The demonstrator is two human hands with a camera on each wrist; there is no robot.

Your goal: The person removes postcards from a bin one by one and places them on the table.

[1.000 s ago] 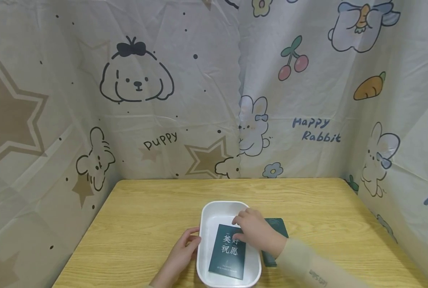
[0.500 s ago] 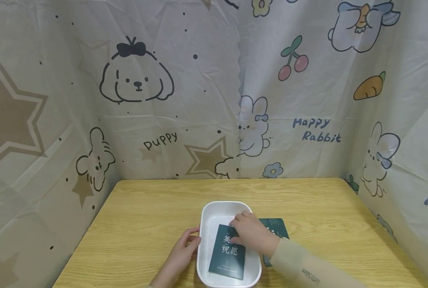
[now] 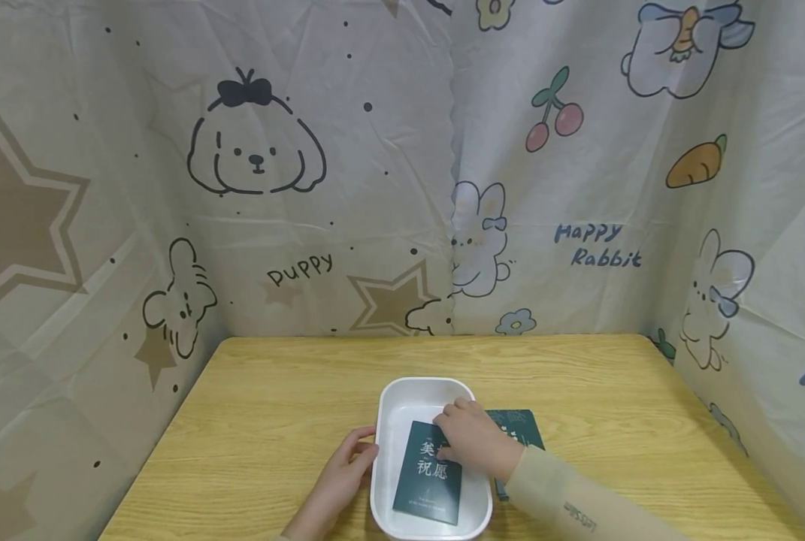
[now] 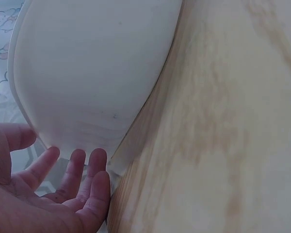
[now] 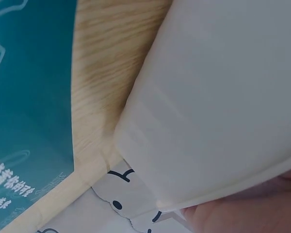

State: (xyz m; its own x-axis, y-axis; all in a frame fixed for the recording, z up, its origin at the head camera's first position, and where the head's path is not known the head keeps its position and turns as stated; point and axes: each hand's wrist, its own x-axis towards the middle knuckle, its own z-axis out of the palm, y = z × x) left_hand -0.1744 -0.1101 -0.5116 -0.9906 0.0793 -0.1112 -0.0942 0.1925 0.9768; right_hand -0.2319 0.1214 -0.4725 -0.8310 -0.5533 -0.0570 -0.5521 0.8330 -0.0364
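A white tray (image 3: 390, 409) stands at the front of the wooden table. Inside it lies a dark green booklet (image 3: 425, 492) with white characters on its cover. My right hand (image 3: 476, 436) reaches in over the tray's right wall. Its fingertips are at the booklet's top edge and its thumb is over the cover; whether they pinch it I cannot tell. In the right wrist view the tray wall hides most of that hand. My left hand (image 3: 341, 469) rests against the tray's left side. In the left wrist view its loosely bent fingers (image 4: 98, 158) touch the outer wall.
Right of the tray, another green booklet (image 3: 520, 424) lies on the table (image 3: 294, 391), partly covered by my right forearm. A printed cloth (image 3: 402, 173) with cartoon animals hangs behind the table and along both sides.
My right hand has shifted slightly left, further over the booklet in the tray, uncovering more of the booklet outside. The left hand, tray and both booklets stay where they were.
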